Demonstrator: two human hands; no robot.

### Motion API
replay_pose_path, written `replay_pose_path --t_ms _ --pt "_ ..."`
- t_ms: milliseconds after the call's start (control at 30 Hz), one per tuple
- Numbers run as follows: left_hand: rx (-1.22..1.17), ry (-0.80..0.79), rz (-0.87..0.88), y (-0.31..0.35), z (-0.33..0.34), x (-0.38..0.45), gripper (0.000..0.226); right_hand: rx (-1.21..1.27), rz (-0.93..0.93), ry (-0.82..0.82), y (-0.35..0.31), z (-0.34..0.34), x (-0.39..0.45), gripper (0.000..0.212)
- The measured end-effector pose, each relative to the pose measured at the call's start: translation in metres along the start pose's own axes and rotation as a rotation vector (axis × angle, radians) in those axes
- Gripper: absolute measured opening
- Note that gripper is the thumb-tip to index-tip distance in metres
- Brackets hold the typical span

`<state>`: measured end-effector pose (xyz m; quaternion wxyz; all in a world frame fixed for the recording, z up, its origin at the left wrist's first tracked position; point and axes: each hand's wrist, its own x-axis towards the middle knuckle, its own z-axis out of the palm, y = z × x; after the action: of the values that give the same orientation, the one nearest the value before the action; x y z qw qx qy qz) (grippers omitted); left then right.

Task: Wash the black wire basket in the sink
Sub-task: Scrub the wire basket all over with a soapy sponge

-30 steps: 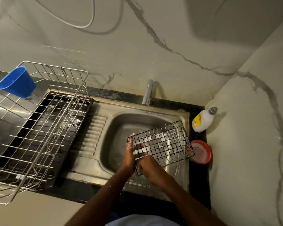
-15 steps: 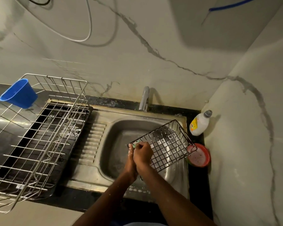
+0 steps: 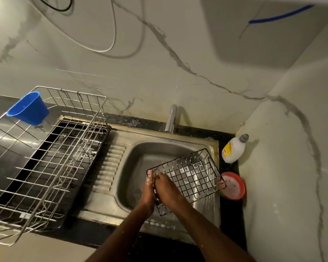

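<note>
The black wire basket (image 3: 193, 174) hangs tilted over the right half of the steel sink (image 3: 133, 167), with soap film across several of its squares. My left hand (image 3: 147, 191), flecked with foam, grips the basket's near-left rim from outside. Inside the basket, my right hand (image 3: 166, 188) has its fingers curled against that same left wall. The scrub pad it holds is hidden under the fingers. The basket's far right corner reaches over the sink's right ledge.
The tap (image 3: 171, 118) stands behind the basin. A white soap bottle (image 3: 233, 149) and a red dish (image 3: 233, 186) of soap sit in the right corner by the wall. A large steel dish rack (image 3: 45, 157) with a blue cup (image 3: 29, 108) fills the left, on a black tray (image 3: 95, 157).
My right hand moved up along the basket's left wall and back down a little, scrubbing. The basket tilted slightly more; my left hand kept its grip.
</note>
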<state>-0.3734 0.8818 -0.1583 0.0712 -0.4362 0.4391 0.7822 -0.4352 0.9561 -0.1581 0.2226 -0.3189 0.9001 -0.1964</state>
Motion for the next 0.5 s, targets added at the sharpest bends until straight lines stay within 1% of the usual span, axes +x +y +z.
replay_pose_path --t_ms 33,67,100,133,167,200,233,267,333,367,433,500 --pt "-0.006 0.017 0.005 0.0 -0.001 0.001 0.086 -0.039 -0.018 -0.075 0.0 0.0 -0.004 0.027" --pt "-0.001 0.033 0.008 0.001 -0.003 0.003 0.085 -0.117 -0.056 -0.191 0.003 -0.001 -0.007 0.026" --pt "0.003 0.043 0.014 0.003 -0.004 0.001 0.081 -0.203 -0.089 -0.289 0.006 -0.002 -0.01 0.026" --pt "0.009 0.046 0.019 0.004 -0.005 -0.001 0.076 -0.277 -0.069 -0.355 0.008 -0.006 -0.014 0.027" --pt "0.019 0.038 0.023 0.003 -0.006 -0.001 0.073 -0.334 -0.019 -0.338 0.014 -0.009 -0.015 0.027" --pt "0.023 0.031 0.024 0.004 -0.007 -0.002 0.073 -0.365 0.068 -0.273 0.022 -0.015 -0.013 0.025" --pt "0.028 0.031 0.021 0.005 -0.007 -0.005 0.075 -0.365 0.157 -0.163 0.029 -0.022 -0.007 0.024" --pt "0.042 0.031 0.021 0.005 -0.007 -0.007 0.074 -0.307 0.25 -0.021 0.035 -0.027 -0.001 0.023" --pt "0.06 0.037 0.025 0.006 -0.009 -0.011 0.071 -0.072 0.372 0.295 0.05 -0.033 0.013 0.023" --pt "0.059 0.046 0.021 0.007 -0.01 -0.012 0.07 0.044 0.423 0.45 0.054 -0.036 0.017 0.018" --pt "0.067 0.057 0.012 0.008 -0.012 -0.014 0.067 0.221 0.506 0.746 0.057 -0.043 0.019 0.003" --pt "0.068 0.053 0.009 0.008 -0.013 -0.017 0.062 0.344 0.554 0.991 0.057 -0.048 0.022 0.007"
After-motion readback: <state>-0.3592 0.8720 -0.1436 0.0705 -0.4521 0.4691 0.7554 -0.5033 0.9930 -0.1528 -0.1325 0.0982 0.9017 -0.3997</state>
